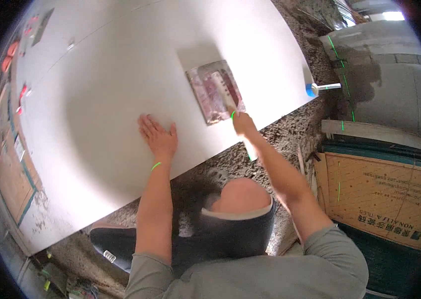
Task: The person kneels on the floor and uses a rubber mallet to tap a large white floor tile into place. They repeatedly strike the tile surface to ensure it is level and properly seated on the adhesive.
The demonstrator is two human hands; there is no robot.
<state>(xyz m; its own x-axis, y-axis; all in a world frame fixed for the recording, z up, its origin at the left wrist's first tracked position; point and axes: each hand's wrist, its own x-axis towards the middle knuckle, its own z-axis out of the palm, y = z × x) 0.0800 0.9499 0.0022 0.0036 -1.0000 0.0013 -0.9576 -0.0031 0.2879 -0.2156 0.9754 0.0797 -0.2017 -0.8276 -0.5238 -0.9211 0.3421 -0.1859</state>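
Observation:
My left hand (158,137) lies flat on a large white tile slab (106,99), fingers a little apart, holding nothing. My right hand (243,124) is closed round the pale handle (250,149) of a tool, whose butt end sticks out below my fist. Ahead of that fist, a stained reddish-brown square board (204,97) rests on the slab. A pale strip with dark marks (220,84) runs over the board towards my fist. Blur hides the tool's head, and I cannot tell whether the strip belongs to the tool or to the board.
Rough, dark mortar (210,169) borders the slab on my side, around my bent knee. A blue and white object with a white handle (315,89) sits at the slab's right corner. Cardboard tile boxes (379,194) stand at the right. Green laser lines cross the grey wall (394,84).

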